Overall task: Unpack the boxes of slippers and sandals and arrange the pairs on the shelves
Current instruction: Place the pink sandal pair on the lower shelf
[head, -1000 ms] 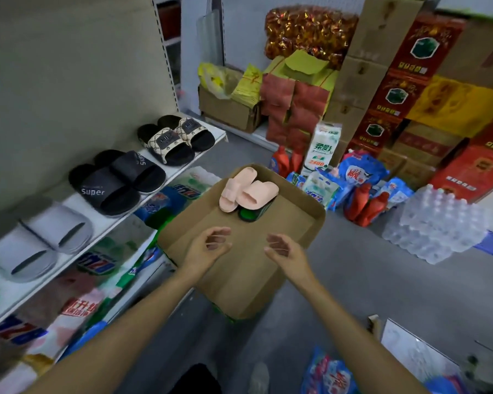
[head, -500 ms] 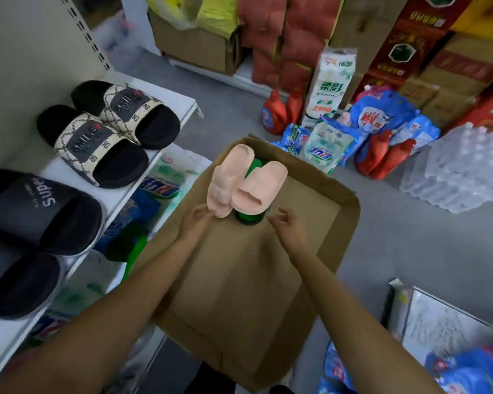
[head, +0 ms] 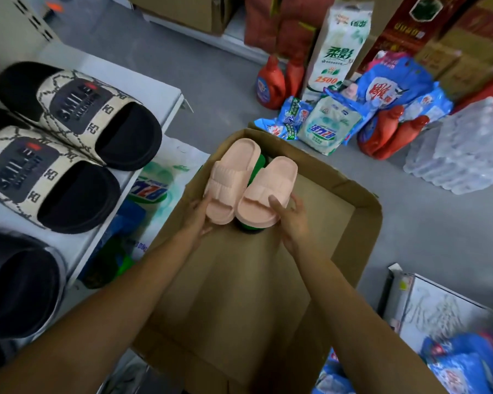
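A pair of peach slippers lies side by side in an open cardboard box (head: 362,220) on the floor. My left hand (head: 198,216) grips the heel end of the left peach slipper (head: 231,180). The right peach slipper (head: 268,191) is held at its heel by my right hand (head: 292,220), thumb on top. A green slipper (head: 254,228) lies beneath the pair, mostly hidden. On the white shelf (head: 168,92) at the left stand a patterned black-and-cream pair (head: 69,143) and, nearer me, a dark pair (head: 15,282).
Detergent bags (head: 330,126), red bottles (head: 271,83) and a tall tissue pack (head: 337,49) crowd the floor beyond the box. A shrink-wrapped water pack (head: 464,149) sits at the right. Stacked cartons line the back. A white board (head: 439,308) and blue bags (head: 461,365) lie at the lower right.
I have leaned closer to the box. Both hands moved forward from the box floor and took hold of the peach slippers' heel ends.
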Demonstrator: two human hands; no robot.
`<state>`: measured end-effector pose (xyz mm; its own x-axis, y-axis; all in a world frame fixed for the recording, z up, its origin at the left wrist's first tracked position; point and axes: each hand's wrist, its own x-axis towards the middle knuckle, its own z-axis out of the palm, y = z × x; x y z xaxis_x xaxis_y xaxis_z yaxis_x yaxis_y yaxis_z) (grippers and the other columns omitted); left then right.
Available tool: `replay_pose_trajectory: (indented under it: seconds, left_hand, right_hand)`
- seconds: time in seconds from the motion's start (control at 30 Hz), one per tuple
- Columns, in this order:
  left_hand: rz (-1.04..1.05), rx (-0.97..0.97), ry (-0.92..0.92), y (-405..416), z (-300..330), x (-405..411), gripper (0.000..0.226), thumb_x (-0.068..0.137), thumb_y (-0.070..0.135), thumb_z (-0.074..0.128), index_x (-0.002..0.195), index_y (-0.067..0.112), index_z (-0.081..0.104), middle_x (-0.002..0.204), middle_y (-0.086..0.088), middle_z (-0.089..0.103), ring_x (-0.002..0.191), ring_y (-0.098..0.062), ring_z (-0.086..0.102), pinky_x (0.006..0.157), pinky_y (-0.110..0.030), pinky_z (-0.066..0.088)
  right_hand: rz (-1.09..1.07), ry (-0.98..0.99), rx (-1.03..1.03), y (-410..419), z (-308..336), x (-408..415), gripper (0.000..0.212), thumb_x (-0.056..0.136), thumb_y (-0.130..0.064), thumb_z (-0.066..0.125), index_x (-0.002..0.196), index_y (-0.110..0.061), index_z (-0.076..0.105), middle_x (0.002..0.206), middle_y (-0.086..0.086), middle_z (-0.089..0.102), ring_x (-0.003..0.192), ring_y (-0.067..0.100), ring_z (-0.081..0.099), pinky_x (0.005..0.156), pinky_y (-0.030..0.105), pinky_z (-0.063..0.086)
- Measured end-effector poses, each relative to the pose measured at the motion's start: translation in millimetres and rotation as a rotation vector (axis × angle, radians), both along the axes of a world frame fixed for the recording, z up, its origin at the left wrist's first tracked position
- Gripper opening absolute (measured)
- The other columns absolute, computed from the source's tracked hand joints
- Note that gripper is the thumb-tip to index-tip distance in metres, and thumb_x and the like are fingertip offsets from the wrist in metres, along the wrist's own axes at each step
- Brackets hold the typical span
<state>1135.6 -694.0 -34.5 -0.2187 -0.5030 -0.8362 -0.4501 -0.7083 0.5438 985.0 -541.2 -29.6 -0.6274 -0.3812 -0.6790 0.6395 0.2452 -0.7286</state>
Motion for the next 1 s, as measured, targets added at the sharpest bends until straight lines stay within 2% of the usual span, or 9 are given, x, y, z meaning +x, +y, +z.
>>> replay_pose_trajectory:
  seconds: [0.17,0.37,0.43,0.5,0.57,0.67,0.73,0.83,1.0]
  left_hand:
    - [0.024,-0.045,0.036,2.2,-2.3,3.4,0.062,0.090,0.066,0.056,0.138,0.025,0.052,0.133,-0.002,0.062,0.099,-0.016,0.063,0.069,-0.030,0.052]
    - [0.148,0.031,0.208,-1.7,16.6,-26.1,0.070,0.094,0.073,0.036,0.139,0.021,0.053,0.118,-0.006,0.067,0.097,-0.020,0.066,0.068,-0.035,0.056]
    - [0.150,0.033,0.243,-8.7,21.2,-38.8,0.066,0.098,0.069,0.030,0.133,0.021,0.059,0.109,-0.004,0.070,0.093,-0.017,0.068,0.068,-0.030,0.056]
    - [0.145,-0.023,0.223,-19.4,21.6,-46.1,0.059,0.097,0.069,0.036,0.126,0.024,0.061,0.113,-0.004,0.070,0.105,-0.019,0.067,0.084,-0.032,0.056]
    - [0.090,-0.133,0.136,-35.8,-8.5,-47.2,0.087,0.072,0.088,0.056,0.132,0.026,0.059,0.128,0.000,0.066,0.122,-0.021,0.060,0.109,-0.040,0.045]
    - [-0.083,-0.139,0.096,-30.7,-23.4,-42.4,0.108,0.047,0.096,0.063,0.120,0.016,0.059,0.110,0.014,0.073,0.104,-0.002,0.064,0.107,-0.026,0.044]
    - [-0.137,-0.169,0.022,-11.0,14.1,-45.1,0.088,0.073,0.084,0.057,0.131,0.019,0.056,0.129,0.003,0.064,0.115,-0.015,0.057,0.094,-0.030,0.047]
    - [-0.109,-0.303,-0.057,0.6,14.7,-34.1,0.036,0.099,0.046,0.056,0.120,0.018,0.059,0.121,-0.008,0.062,0.105,-0.022,0.057,0.069,-0.026,0.043]
    - [-0.072,-0.332,-0.014,24.9,33.4,-10.0,0.036,0.093,0.041,0.068,0.117,0.015,0.062,0.119,-0.007,0.064,0.109,-0.025,0.061,0.082,-0.032,0.051]
  right_hand:
    - [0.102,0.047,0.000,21.5,5.4,-5.6,0.072,0.078,-0.024,0.084,0.139,-0.028,0.047,0.130,0.003,0.064,0.116,0.021,0.064,0.100,0.048,0.053]
    - [0.128,0.079,-0.020,33.5,7.5,-9.4,0.050,0.080,-0.022,0.082,0.121,-0.034,0.056,0.124,0.004,0.067,0.112,0.023,0.066,0.097,0.048,0.054]
    - [0.118,0.103,-0.015,29.3,4.2,-13.6,0.052,0.082,-0.025,0.080,0.127,-0.027,0.056,0.126,0.007,0.066,0.112,0.023,0.066,0.098,0.046,0.054]
    - [0.129,0.122,0.002,20.6,2.1,-18.5,0.069,0.077,-0.038,0.082,0.137,-0.024,0.051,0.131,0.006,0.063,0.114,0.021,0.064,0.099,0.045,0.054]
    - [0.132,0.126,0.011,12.5,0.6,-22.0,0.080,0.069,-0.049,0.081,0.139,-0.028,0.049,0.134,0.003,0.061,0.118,0.022,0.062,0.100,0.046,0.052]
    - [0.114,0.096,-0.005,7.9,-5.3,-21.8,0.081,0.066,-0.050,0.081,0.138,-0.033,0.048,0.136,0.002,0.060,0.120,0.023,0.061,0.101,0.048,0.051]
    - [0.096,0.074,-0.012,11.2,-8.4,-20.0,0.075,0.066,-0.048,0.082,0.133,-0.036,0.051,0.134,0.003,0.061,0.118,0.024,0.062,0.101,0.050,0.051]
    - [0.065,0.029,-0.032,22.0,-1.1,-17.6,0.056,0.077,-0.031,0.081,0.126,-0.034,0.054,0.128,0.003,0.064,0.116,0.025,0.064,0.100,0.051,0.052]
    - [0.058,-0.021,-0.036,46.8,26.7,-9.9,0.056,0.084,-0.017,0.076,0.134,-0.026,0.052,0.127,0.006,0.062,0.113,0.028,0.064,0.097,0.052,0.054]
